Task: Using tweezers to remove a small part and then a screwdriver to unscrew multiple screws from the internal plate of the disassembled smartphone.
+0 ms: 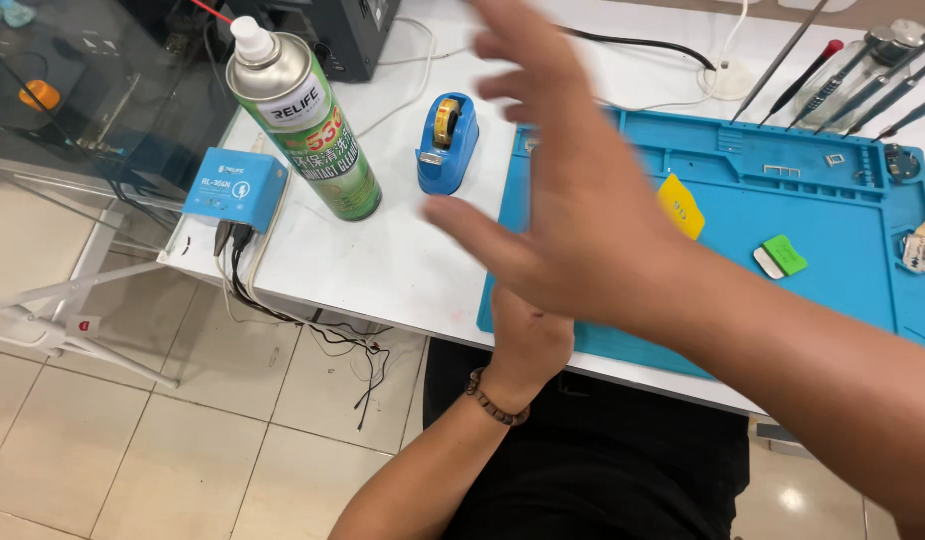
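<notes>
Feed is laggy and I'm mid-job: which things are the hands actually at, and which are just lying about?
At the hands:
- right hand, open, blurred, raised over the blue work mat
- left hand, mostly hidden beneath it

Lying about:
- spray can
- blue tape dispenser
- small blue box
- yellow pick
- green pick

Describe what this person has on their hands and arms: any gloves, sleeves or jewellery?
No gloves: both hands are bare. The left hand has a bracelet of dark brown round beads at the wrist. The right hand shows no rings, watch or band. Both forearms are uncovered, with no sleeves in view.
</notes>
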